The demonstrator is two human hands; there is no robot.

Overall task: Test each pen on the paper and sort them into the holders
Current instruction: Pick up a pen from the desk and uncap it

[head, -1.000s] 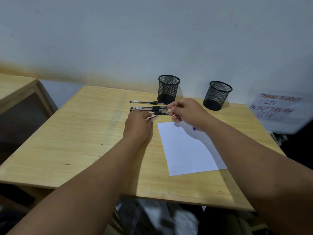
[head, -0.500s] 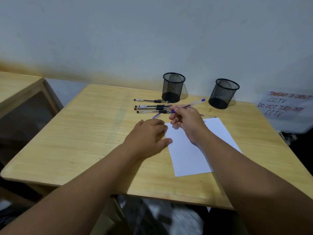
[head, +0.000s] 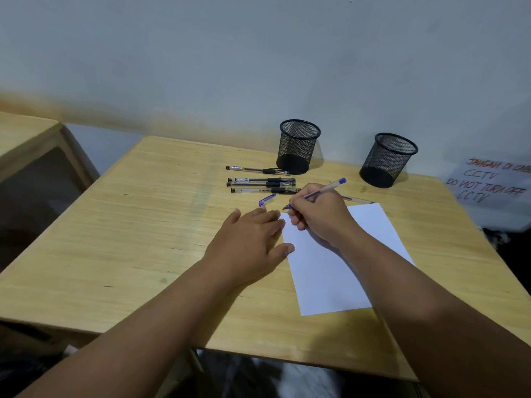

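Wooden table against pale wall. Since 0.5 s ago, right hand has lowered the blue pen, gripped in writing hold, tip at the paper's 11 o'clock corner. Left hand flat, fingers spread, pressing paper's edge. Blue cap at 12 o'clock of it. 4 pens beside 2 mesh holders.

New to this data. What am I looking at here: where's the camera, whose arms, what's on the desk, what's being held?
No robot: one head-worn camera looks down at a person's bare arms. On the wooden table lie a white paper, four capped pens, a loose blue cap and two empty mesh holders. The right hand grips a blue pen, tip at the paper's top corner. The left hand rests flat, its fingers on the sheet's edge.
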